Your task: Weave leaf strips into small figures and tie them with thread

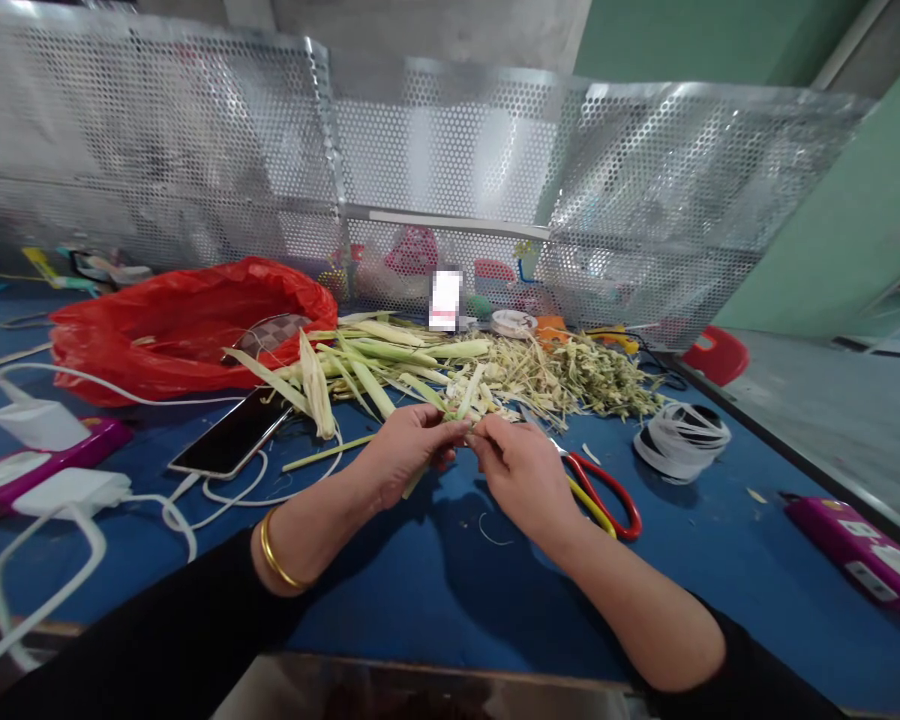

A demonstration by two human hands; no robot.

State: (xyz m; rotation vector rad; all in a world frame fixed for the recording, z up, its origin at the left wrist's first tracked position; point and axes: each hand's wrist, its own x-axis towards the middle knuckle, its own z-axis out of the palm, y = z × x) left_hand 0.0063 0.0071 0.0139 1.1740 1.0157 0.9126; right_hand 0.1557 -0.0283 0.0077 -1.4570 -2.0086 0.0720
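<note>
Both my hands meet over the middle of the blue table, fingers pinched together. My left hand (412, 450) grips a pale green strip of corn husk (427, 392) that sticks out above and below the fingers. At its tip, my right hand (521, 470) pinches the same strip; the exact spot is hidden by the fingers. Just beyond lies a heap of husk leaves (367, 375), with shredded dry pieces (521, 365) to its right. Under and beside my right hand are scissors with red and yellow handles (622, 500), partly covered.
A red plastic bag (105, 340) stands open at the left. Nearer are a phone (232, 440), white cables and a purple power strip (105, 437). At the right sit a roll of white ribbon (675, 450) and another purple power strip (862, 550). Perforated metal panels (442, 150) line the back.
</note>
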